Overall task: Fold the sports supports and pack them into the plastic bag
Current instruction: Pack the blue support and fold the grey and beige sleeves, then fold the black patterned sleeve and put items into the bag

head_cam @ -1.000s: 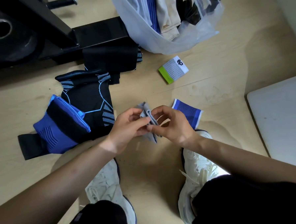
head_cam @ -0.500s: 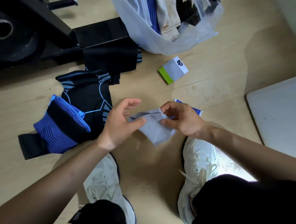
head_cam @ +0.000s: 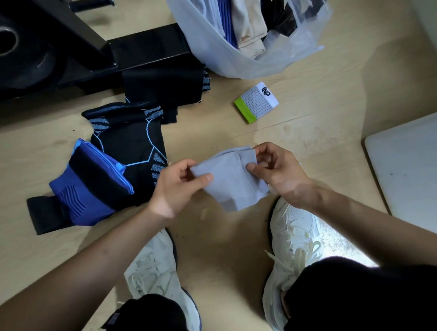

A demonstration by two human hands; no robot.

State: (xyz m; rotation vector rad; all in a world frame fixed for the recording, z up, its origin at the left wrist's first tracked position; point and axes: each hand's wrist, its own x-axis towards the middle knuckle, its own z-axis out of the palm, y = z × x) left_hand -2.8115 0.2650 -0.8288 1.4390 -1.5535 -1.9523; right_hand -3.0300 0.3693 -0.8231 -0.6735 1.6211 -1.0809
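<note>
dim, soft indoor light over a pale wooden floor (head_cam: pixel 312 135). a hard bright patch glares on the floor and the white shoe (head_cam: pixel 294 227) at five o'clock. black gym equipment (head_cam: pixel 29 53) at ten o'clock sinks into deep shadow. the grey support (head_cam: pixel 233 182) at the centre is sharp; straight lines bend toward the edges from wide-angle distortion.

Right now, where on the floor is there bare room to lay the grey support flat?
Bare floor lies between the green-and-white wristband and the held grey support, and more between the plastic bag, that wristband and the white board. The left is crowded: blue support and black support piled by the black frame.
</note>
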